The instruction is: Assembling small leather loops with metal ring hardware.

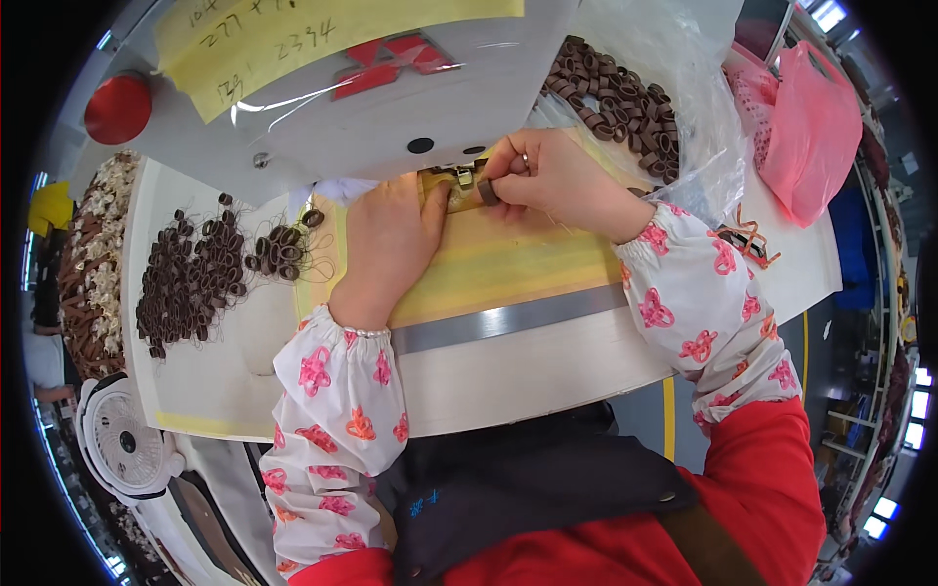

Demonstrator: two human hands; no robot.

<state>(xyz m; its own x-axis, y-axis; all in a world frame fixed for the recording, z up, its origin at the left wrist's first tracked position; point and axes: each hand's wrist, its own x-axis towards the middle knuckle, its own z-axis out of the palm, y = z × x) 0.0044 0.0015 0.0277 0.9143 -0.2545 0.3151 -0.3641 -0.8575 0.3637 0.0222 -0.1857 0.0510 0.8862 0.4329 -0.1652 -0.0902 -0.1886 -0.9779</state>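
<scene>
A brown fabric loop is pinched between the thumb and fingers of my right hand, just right of the metal presser foot of a sewing machine. My left hand lies flat on the yellow-taped machine bed, its fingers stretched toward the left side of the foot. Whatever lies beneath those fingertips is hidden. Above both hands spans the white machine head, with a yellow handwritten note stuck on it.
Left of the bed lies a heap of brown loops with loose threads. More loops fill a clear plastic bag at the upper right. Beyond are a pink bag and scissors. A white fan stands by the table's left edge.
</scene>
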